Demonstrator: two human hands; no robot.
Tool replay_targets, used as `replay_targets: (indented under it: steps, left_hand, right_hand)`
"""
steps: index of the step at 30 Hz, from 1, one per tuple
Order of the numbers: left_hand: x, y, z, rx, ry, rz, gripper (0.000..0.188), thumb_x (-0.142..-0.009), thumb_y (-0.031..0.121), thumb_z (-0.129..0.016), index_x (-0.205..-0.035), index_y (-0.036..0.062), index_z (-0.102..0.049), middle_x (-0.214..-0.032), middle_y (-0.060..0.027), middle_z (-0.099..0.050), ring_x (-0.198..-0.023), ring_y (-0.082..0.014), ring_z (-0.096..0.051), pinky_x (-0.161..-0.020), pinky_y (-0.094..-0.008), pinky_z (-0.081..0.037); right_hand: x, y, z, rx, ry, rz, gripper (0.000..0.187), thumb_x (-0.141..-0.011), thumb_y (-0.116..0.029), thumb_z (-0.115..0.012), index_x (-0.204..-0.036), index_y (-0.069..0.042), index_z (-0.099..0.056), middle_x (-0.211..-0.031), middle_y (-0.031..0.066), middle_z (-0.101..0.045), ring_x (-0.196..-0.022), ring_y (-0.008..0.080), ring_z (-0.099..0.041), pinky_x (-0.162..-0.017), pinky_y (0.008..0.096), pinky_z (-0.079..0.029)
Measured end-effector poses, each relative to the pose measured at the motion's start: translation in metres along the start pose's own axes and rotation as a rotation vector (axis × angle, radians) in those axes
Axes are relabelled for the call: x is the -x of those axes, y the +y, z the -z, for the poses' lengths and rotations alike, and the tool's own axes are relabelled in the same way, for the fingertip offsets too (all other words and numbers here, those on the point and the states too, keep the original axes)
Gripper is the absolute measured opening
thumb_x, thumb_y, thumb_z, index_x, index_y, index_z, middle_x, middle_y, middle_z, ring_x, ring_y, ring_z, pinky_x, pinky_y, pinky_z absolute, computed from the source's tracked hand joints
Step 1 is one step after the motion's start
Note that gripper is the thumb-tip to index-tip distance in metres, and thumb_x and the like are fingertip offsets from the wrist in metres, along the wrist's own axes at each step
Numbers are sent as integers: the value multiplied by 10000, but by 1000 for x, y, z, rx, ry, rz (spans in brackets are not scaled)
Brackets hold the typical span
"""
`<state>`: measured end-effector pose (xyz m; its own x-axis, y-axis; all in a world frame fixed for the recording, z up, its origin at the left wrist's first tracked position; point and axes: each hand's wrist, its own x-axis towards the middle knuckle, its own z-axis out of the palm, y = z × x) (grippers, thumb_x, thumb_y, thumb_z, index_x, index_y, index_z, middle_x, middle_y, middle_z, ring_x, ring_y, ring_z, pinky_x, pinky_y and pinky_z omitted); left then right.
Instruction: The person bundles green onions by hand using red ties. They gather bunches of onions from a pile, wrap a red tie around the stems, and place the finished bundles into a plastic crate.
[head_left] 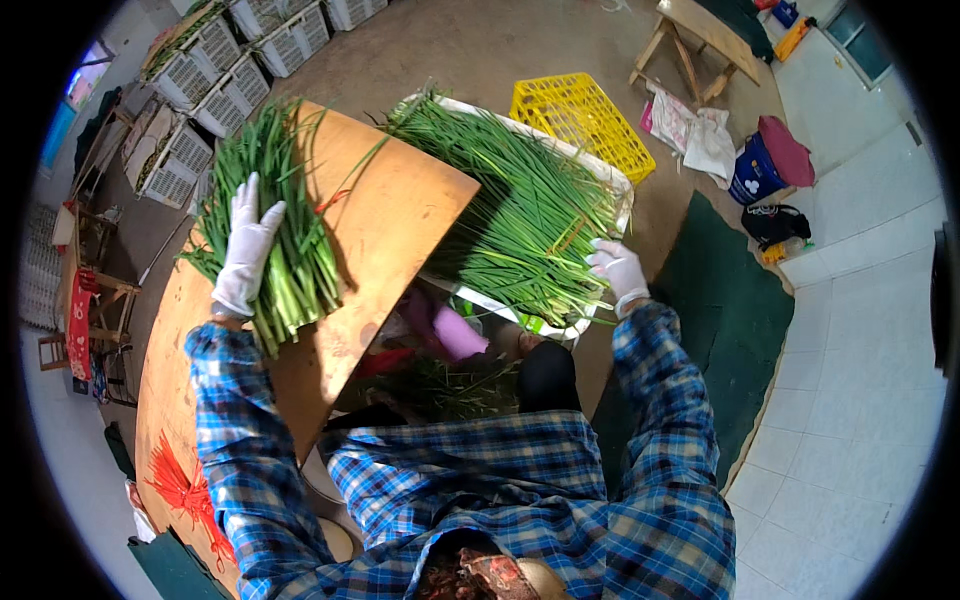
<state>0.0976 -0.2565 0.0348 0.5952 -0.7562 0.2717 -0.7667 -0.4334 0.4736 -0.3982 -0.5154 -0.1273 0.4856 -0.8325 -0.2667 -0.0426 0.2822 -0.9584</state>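
On the wooden table (400,190) lies a thick bunch of garlic chives (295,235), leaves pointing away and pale cut stems toward me. My left hand (250,240), in a white glove, rests on top of it with its fingers stretched out. A white crate (627,200) right of the table is heaped with more garlic chives (530,200). My right hand (618,270), also gloved, is at the stem ends on the crate's right side, its fingers bent around some stalks. A red tie (333,200) lies beside the bunch.
A bundle of red ties (185,490) lies on the table's near left. Beyond the white crate stands a yellow crate (585,120). Stacked white crates (205,65) fill the far left. A wooden bench (705,35), a blue bucket (755,170) and a dark green sheet (700,320) are at right.
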Motion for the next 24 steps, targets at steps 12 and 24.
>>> replay_targets:
  steps: [12,24]
  left_hand:
    - [12,65,43,282,-20,100,591,-884,248,-521,-1383,80,-252,-1426,-101,-255,-1322,-181,-199,-1074,-301,-153]
    - [136,202,24,479,123,174,489,-894,304,-469,-1275,1,-425,-1253,-139,-488,-1171,-239,-453,-1022,-367,-300]
  right_hand:
    - [-86,-1,71,1024,-169,-78,845,-697,-190,-707,-1383,-92,-224,-1242,233,-462,-1154,326,-451,-963,355,-351]
    - [-135,38,74,727,-352,-208,953,-692,-112,-717,-1396,-17,-81,-1356,261,-307,-1288,308,-282,-1040,317,-250]
